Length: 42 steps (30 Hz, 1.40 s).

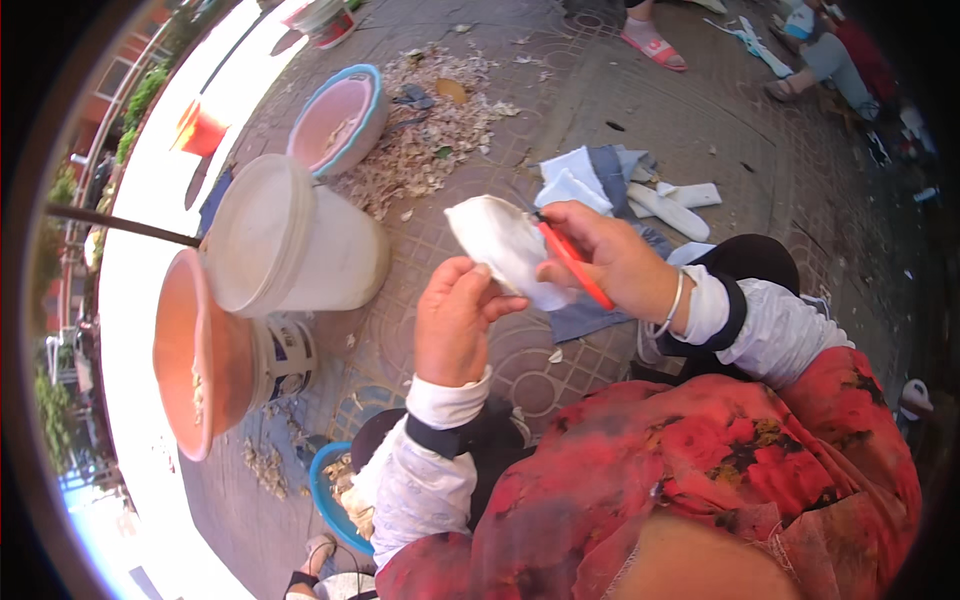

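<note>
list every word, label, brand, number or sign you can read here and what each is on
No text can be read reliably.
White bucket with dark label, at left: print too blurred to read.
Red-and-white bucket, near the top edge: markings too small and blurred.
White piece and red tool, held: no lettering visible.

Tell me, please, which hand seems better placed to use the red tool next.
Probably the right hand: it holds the red tool at the right side of the white piece, while the left hand is occupied pinching that piece's lower edge.
</note>
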Tool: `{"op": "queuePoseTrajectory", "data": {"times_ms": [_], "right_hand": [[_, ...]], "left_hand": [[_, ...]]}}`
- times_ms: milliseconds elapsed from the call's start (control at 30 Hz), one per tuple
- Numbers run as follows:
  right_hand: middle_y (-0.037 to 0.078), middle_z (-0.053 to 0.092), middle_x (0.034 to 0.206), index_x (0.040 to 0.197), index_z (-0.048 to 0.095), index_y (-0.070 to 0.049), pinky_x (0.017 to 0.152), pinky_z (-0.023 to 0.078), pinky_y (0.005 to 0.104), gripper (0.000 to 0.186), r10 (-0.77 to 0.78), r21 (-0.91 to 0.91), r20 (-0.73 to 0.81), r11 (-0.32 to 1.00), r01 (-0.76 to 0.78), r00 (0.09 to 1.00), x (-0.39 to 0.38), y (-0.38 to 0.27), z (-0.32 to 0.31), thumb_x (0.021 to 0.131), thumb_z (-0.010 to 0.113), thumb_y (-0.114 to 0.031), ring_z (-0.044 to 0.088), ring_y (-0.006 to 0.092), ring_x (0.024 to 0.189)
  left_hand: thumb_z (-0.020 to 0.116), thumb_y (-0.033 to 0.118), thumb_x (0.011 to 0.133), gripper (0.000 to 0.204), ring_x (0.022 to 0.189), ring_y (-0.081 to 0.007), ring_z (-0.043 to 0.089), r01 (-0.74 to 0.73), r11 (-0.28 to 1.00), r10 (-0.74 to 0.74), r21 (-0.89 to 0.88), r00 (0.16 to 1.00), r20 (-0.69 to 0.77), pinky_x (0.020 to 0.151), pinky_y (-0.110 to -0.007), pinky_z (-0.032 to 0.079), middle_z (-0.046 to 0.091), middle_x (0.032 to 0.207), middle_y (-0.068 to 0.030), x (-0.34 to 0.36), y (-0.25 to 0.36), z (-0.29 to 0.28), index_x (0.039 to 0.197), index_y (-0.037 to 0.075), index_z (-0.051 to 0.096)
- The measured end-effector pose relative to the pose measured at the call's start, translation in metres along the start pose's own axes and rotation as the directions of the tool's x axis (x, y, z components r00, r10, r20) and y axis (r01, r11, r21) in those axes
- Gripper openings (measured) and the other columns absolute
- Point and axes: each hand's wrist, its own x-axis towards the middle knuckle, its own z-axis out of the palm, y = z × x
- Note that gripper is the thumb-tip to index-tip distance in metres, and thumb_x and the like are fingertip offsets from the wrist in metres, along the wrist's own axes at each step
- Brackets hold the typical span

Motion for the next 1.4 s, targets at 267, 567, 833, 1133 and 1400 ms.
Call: {"op": "queuePoseTrajectory", "data": {"times_ms": [267,567,833,1133,1400], "right_hand": [[0.001,0.048,0.082,0.115,0.036,-0.002,0.068,0.038,0.0186,0.049,0.204,0.242,0.141,0.942,-0.233,0.969,-0.005,-0.011,0.017,0.071,0.056,-0.001,0.047,0.0065,0.074],[0.011,0.044,0.111,0.120,0.032,0.002,0.085,0.034,0.0256,0.046,0.028,0.085,0.143,0.996,-0.040,0.989,0.004,0.013,0.023,0.079,0.047,-0.012,0.045,0.0157,0.099],[0.013,0.041,0.118,0.122,0.030,0.004,0.091,0.030,0.0283,0.046,0.004,0.234,0.220,0.971,-0.056,0.976,0.029,0.011,0.032,0.080,0.045,-0.010,0.041,0.0197,0.109],[0.013,0.035,0.126,0.125,0.026,0.002,0.097,0.024,0.0299,0.053,-0.086,0.273,0.237,0.962,0.019,0.968,0.037,0.031,0.030,0.077,0.046,-0.009,0.033,0.0215,0.118],[0.012,0.040,0.120,0.124,0.028,0.000,0.093,0.028,0.0287,0.054,-0.108,0.197,0.218,0.978,0.065,0.970,0.032,0.020,0.028,0.073,0.045,-0.003,0.040,0.0188,0.110]], "left_hand": [[0.046,0.010,0.078,0.011,0.060,-0.0141,0.053,-0.038,0.999,0.035,0.039,0.995,0.092,0.047,-0.026,0.047,0.052,0.072,-0.0063,0.007,-0.025,-0.001,0.082,0.000,0.048],[0.048,0.006,0.072,0.010,0.044,-0.0157,0.053,-0.241,0.934,0.251,0.265,0.968,-0.007,0.038,-0.026,0.043,0.051,0.058,-0.0090,0.005,-0.010,-0.004,0.074,-0.004,0.047],[0.057,0.003,0.061,0.014,0.046,-0.0148,0.053,-0.363,0.869,0.383,0.335,0.924,0.008,0.038,-0.027,0.040,0.051,0.056,-0.0090,-0.001,-0.006,-0.020,0.070,-0.001,0.047],[0.054,0.007,0.057,0.013,0.058,-0.0272,0.057,-0.255,0.759,0.389,0.600,0.915,-0.104,0.050,-0.035,0.043,0.056,0.062,-0.0199,0.014,-0.025,-0.025,0.063,-0.004,0.053],[0.053,0.010,0.056,0.018,0.062,-0.0351,0.057,-0.321,0.506,0.470,0.801,0.881,0.056,0.055,-0.037,0.045,0.056,0.065,-0.0231,0.008,-0.030,-0.024,0.065,-0.003,0.060]]}}
